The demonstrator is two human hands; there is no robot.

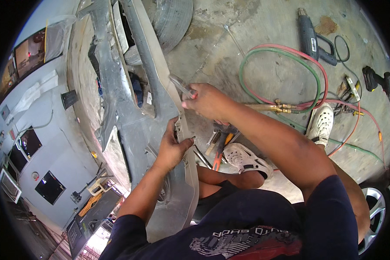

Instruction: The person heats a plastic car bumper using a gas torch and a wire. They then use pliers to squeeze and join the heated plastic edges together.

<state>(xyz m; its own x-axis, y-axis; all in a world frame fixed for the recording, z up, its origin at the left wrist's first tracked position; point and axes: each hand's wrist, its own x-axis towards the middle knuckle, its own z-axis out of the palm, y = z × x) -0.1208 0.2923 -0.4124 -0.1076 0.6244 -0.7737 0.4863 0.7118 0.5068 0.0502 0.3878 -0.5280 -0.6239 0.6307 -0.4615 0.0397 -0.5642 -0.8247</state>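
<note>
A large grey plastic car bumper [158,110] stands lengthwise across the centre-left. My left hand [175,147] is closed on its pale edge, thumb on the near side, fingertips curled behind. Higher on that edge, my right hand [201,102] grips a small hand tool [180,84] with a pale metallic end and some red; its exact kind is unclear. Below the right hand lie loose tools, among them an orange-handled hammer [219,154]. A brass torch [277,107] with red and green hoses lies to the right of that hand.
A heat gun [313,39], a cordless drill [377,82] and hose loops [247,69] lie on the concrete floor [208,43]. My white-clogged feet [242,158] are among them. A car wheel [370,208] is at lower right; a wall with openings [39,160] is at left.
</note>
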